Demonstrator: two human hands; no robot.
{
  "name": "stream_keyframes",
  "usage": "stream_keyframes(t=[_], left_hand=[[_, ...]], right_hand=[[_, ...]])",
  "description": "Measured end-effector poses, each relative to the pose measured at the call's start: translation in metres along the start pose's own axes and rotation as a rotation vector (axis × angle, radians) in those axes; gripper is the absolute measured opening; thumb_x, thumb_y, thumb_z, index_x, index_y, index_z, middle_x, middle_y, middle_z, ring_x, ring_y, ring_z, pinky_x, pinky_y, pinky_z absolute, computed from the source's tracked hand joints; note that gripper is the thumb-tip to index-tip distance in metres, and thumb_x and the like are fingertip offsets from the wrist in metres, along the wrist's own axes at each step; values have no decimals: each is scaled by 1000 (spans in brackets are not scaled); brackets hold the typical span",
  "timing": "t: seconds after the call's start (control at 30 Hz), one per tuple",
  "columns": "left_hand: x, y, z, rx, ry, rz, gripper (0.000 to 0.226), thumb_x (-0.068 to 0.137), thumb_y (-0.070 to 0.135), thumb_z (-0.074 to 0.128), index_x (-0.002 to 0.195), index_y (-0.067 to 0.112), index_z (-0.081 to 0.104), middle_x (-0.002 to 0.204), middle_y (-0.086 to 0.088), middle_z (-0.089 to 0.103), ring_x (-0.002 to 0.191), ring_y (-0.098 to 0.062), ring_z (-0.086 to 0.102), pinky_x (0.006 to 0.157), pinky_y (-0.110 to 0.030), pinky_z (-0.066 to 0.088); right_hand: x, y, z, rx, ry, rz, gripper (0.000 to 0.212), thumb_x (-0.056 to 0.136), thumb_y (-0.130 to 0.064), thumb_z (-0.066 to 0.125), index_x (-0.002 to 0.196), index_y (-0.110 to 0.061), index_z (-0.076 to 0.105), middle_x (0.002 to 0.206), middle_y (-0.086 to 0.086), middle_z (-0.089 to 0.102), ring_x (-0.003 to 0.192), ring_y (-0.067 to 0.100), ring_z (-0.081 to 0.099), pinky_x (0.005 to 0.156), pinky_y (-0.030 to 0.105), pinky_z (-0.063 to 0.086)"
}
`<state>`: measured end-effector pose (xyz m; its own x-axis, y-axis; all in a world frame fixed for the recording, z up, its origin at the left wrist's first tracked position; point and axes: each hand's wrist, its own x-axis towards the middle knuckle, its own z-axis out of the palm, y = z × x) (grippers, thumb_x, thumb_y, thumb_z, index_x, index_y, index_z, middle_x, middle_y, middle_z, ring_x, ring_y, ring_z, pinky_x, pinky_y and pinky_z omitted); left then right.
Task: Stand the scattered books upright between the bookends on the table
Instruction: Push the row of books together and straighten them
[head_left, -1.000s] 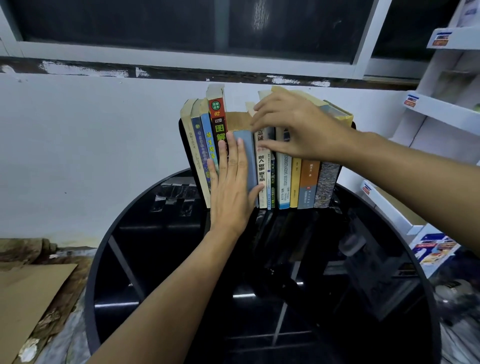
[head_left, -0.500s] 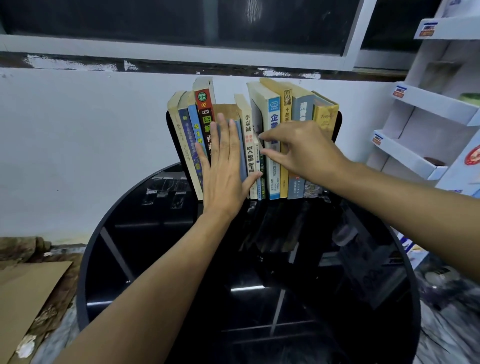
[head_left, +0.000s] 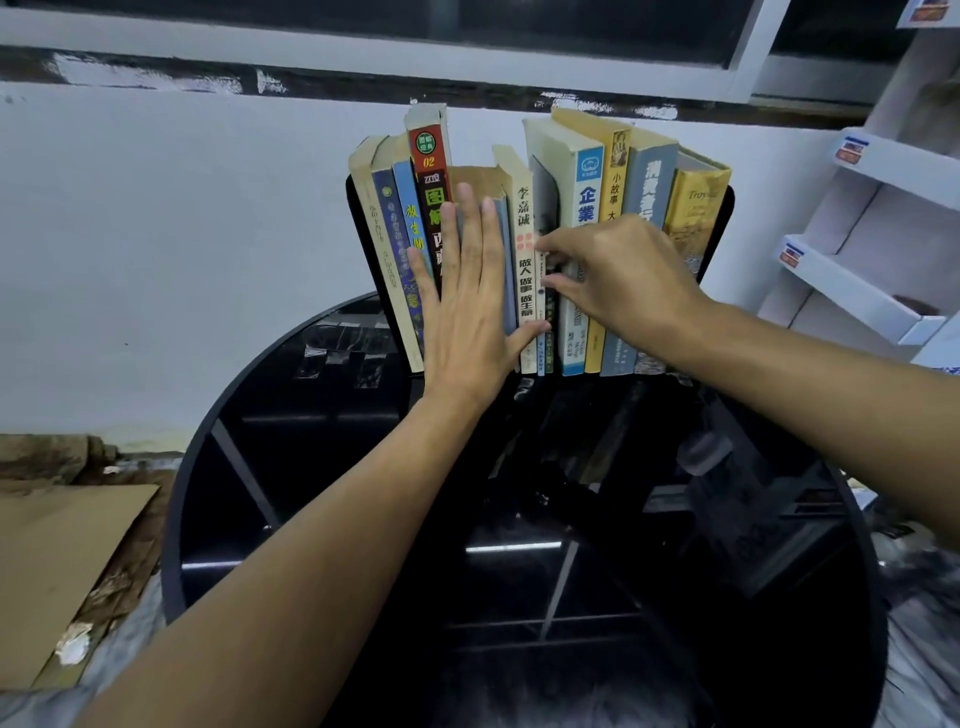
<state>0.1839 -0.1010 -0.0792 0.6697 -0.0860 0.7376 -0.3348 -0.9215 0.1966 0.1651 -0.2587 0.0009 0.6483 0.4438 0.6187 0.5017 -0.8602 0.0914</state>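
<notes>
The books (head_left: 587, 218) stood upright between the bookends (head_left: 358, 228) at the far edge of the table (head_left: 311, 467) — left hand (head_left: 462, 322) flat on the spines, right hand (head_left: 623, 280) pinching the thin books (head_left: 544, 332) mid-row — so only straightening appeared left.

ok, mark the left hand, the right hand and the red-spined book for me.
left hand (head_left: 462, 322), head view, back of the hand.
right hand (head_left: 623, 275), head view, back of the hand; its fingers pinch the thin books (head_left: 545, 348).
red-spined book (head_left: 428, 156), head view, upper spine just below the green badge.
</notes>
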Motion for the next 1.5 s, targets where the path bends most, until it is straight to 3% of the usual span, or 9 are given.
stream_keyframes(t=[0.43, 0.73, 0.93, 1.07, 1.3, 1.5], left_hand=[[3, 1, 8, 57, 27, -19, 141, 67, 75, 74, 158, 7, -9, 168, -19, -3, 156, -35, -2, 122, -61, -1], [0, 4, 4, 59, 12, -23, 136, 73, 73, 71, 158, 7, -12, 168, -19, -6, 156, -36, -5, 123, -63, 1], [-4, 9, 0, -29, -1, -9, 127, 80, 71, 65, 159, 7, -12, 168, -18, -12, 156, -34, -11, 122, -64, 2], [-2, 13, -1, -30, 11, -34, 129, 78, 76, 63, 159, 7, -10, 168, -17, -13, 154, -28, -17, 122, -64, 0], [5, 23, 3, -48, -3, -51, 136, 74, 76, 66, 158, 9, -18, 168, -16, -15, 155, -30, -16, 123, -63, -3], [6, 21, 8, -34, 10, -43, 138, 72, 79, 64, 155, 12, -24, 164, -10, -25, 154, -28, -19, 123, -62, -3]], right_hand=[[4, 2, 4, 29, -10, 39, 38, 85, -21, 81, 122, -13, 70, 101, 3, 78, 94, 23, 74, 85, 44, 60], [4, 4, 7, 52, -22, 29, 36, 87, -18, 79, 121, -11, 71, 101, 4, 77, 93, 23, 74, 82, 45, 61], [-2, 9, -16, 126, 12, -70, 27, 89, -18, 78, 114, -9, 74, 94, 5, 77, 79, 12, 69, 75, 39, 62], [4, 22, -32, 96, 100, -162, 21, 94, -22, 72, 111, -11, 73, 101, 4, 71, 87, 19, 68, 74, 43, 59], [26, 43, -55, -94, 145, -265, 35, 91, -28, 73, 123, -15, 69, 130, 3, 65, 123, 24, 57, 98, 41, 39], [34, 53, -55, -47, 72, -228, 40, 90, -29, 76, 127, -17, 69, 126, 0, 70, 119, 23, 62, 98, 51, 46]])
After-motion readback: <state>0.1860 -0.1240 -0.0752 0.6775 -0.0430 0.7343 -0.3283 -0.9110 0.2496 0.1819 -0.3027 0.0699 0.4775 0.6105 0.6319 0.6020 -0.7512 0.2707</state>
